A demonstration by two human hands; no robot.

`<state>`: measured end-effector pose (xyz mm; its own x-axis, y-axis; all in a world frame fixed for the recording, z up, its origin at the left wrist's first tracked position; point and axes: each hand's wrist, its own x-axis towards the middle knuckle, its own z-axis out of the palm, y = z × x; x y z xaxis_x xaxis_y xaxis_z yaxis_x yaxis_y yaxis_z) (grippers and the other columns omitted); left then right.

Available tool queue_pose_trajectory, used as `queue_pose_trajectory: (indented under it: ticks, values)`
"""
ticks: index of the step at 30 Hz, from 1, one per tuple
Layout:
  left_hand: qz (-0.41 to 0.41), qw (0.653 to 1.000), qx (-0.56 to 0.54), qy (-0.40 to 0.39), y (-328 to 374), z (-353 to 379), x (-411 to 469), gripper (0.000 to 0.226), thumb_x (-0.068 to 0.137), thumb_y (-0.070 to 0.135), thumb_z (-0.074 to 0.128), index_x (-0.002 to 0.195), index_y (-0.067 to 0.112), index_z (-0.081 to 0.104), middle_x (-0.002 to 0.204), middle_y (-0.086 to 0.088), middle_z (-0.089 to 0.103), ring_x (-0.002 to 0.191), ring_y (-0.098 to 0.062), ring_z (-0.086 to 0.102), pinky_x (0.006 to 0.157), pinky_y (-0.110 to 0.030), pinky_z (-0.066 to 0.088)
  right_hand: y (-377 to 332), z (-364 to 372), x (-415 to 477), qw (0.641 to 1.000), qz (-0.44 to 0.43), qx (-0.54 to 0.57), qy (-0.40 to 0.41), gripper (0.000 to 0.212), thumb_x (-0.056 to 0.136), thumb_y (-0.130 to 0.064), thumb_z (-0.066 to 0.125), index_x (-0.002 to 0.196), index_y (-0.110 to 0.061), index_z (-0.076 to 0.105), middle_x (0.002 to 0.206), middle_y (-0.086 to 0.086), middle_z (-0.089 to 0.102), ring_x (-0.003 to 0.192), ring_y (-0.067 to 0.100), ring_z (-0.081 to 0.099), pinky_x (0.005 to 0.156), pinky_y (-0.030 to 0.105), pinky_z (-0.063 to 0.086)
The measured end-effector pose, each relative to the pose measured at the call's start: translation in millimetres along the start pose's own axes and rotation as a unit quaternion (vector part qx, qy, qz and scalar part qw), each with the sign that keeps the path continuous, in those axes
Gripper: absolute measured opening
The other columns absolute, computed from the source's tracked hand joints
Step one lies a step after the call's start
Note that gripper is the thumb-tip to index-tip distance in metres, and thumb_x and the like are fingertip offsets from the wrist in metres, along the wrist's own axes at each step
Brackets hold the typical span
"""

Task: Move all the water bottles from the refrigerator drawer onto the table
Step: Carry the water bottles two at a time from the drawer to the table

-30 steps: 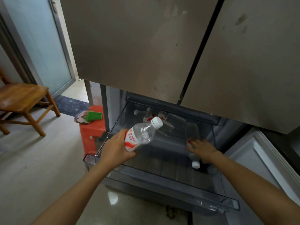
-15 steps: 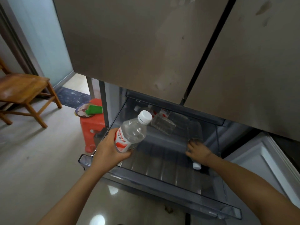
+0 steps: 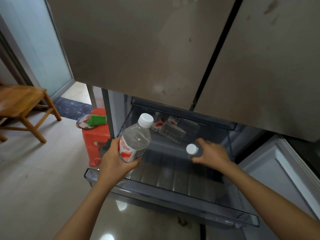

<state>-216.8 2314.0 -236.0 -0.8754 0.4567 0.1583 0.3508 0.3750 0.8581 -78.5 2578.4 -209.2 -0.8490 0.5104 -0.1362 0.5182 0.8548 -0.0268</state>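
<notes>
My left hand [image 3: 115, 161] grips a clear water bottle [image 3: 136, 138] with a white cap and a red-and-white label, held above the left side of the open refrigerator drawer [image 3: 173, 193]. My right hand [image 3: 212, 154] grips a second bottle [image 3: 193, 150] over the drawer's right side; its white cap points at me and most of its body is hidden by the fingers. More bottles [image 3: 170, 129] with red-and-white labels lie on their sides at the back of the drawer, partly under the fridge doors.
The closed upper fridge doors [image 3: 147, 49] overhang the drawer. A red plastic stool [image 3: 95, 135] with a green sponge [image 3: 97, 120] stands left of the drawer. A wooden chair [image 3: 22, 104] is at far left. An open white lower door [image 3: 280, 174] is on the right.
My right hand has lifted its bottle off the drawer floor, cap now turned toward me. My left hand has raised its bottle slightly. The camera has moved closer.
</notes>
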Motion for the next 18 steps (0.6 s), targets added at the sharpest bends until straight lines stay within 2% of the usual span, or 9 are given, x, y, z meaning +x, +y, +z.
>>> queue_pose_trajectory:
  ticks: [3, 5, 9, 12, 13, 17, 18]
  values:
    - [0.008, 1.0, -0.001, -0.005, 1, 0, -1, 0.074, 0.062, 0.02, 0.083, 0.121, 0.012, 0.041, 0.101, 0.002, 0.05, 0.088, -0.018, 0.053, 0.074, -0.027, 0.046, 9, -5, -16, 0.984, 0.101, 0.142, 0.043, 0.062, 0.074, -0.053, 0.065, 0.123, -0.021, 0.044, 0.113, 0.007, 0.063, 0.101, 0.028, 0.059, 0.071, 0.03, 0.044]
    - [0.009, 1.0, -0.004, -0.01, -1, 0, 0, 0.075, 0.061, 0.02, 0.083, 0.122, 0.012, 0.04, 0.102, 0.003, 0.05, 0.089, -0.018, 0.053, 0.074, -0.027, 0.046, 18, 0, -27, 0.965, 0.147, 0.206, 0.062, 0.059, 0.074, -0.048, 0.068, 0.121, -0.019, 0.048, 0.112, 0.008, 0.063, 0.103, 0.029, 0.059, 0.073, 0.031, 0.045]
    - [0.017, 1.0, -0.002, -0.015, -1, 0, 0, 0.076, 0.061, 0.018, 0.083, 0.122, 0.01, 0.041, 0.103, 0.001, 0.051, 0.09, -0.018, 0.054, 0.075, -0.027, 0.047, 38, 13, -43, 0.889, 0.225, 0.371, 0.146, 0.051, 0.073, -0.032, 0.074, 0.116, -0.011, 0.056, 0.113, 0.011, 0.063, 0.105, 0.03, 0.058, 0.081, 0.035, 0.045]
    - [0.018, 1.0, -0.006, -0.021, 0, -1, -1, 0.076, 0.062, 0.016, 0.083, 0.124, 0.008, 0.04, 0.105, 0.0, 0.05, 0.093, -0.019, 0.054, 0.077, -0.03, 0.048, 43, 17, -52, 0.843, 0.268, 0.428, 0.187, 0.053, 0.077, -0.031, 0.071, 0.121, -0.008, 0.053, 0.121, 0.013, 0.06, 0.107, 0.031, 0.056, 0.083, 0.034, 0.043]
    - [0.018, 0.999, -0.009, -0.026, -1, 0, 0, 0.077, 0.062, 0.015, 0.082, 0.125, 0.008, 0.04, 0.107, 0.0, 0.05, 0.094, -0.019, 0.053, 0.079, -0.031, 0.047, 40, 20, -53, 0.84, 0.271, 0.429, 0.191, 0.056, 0.077, -0.033, 0.071, 0.123, -0.008, 0.05, 0.122, 0.013, 0.059, 0.108, 0.032, 0.056, 0.085, 0.036, 0.044]
    - [0.019, 0.999, -0.016, -0.021, 2, -1, -1, 0.078, 0.063, 0.013, 0.082, 0.128, 0.007, 0.038, 0.112, -0.003, 0.051, 0.094, -0.017, 0.05, 0.079, -0.028, 0.044, 23, 30, -46, 0.875, 0.27, 0.359, 0.181, 0.071, 0.074, -0.036, 0.073, 0.127, -0.007, 0.036, 0.124, 0.016, 0.054, 0.109, 0.037, 0.054, 0.085, 0.043, 0.046]
    - [0.019, 0.999, -0.019, -0.021, 3, -2, -1, 0.078, 0.063, 0.012, 0.081, 0.128, 0.006, 0.038, 0.113, -0.006, 0.052, 0.094, -0.016, 0.049, 0.079, -0.028, 0.043, 20, 30, -43, 0.869, 0.273, 0.365, 0.191, 0.072, 0.073, -0.033, 0.074, 0.127, -0.007, 0.035, 0.124, 0.017, 0.053, 0.11, 0.038, 0.053, 0.086, 0.043, 0.046]
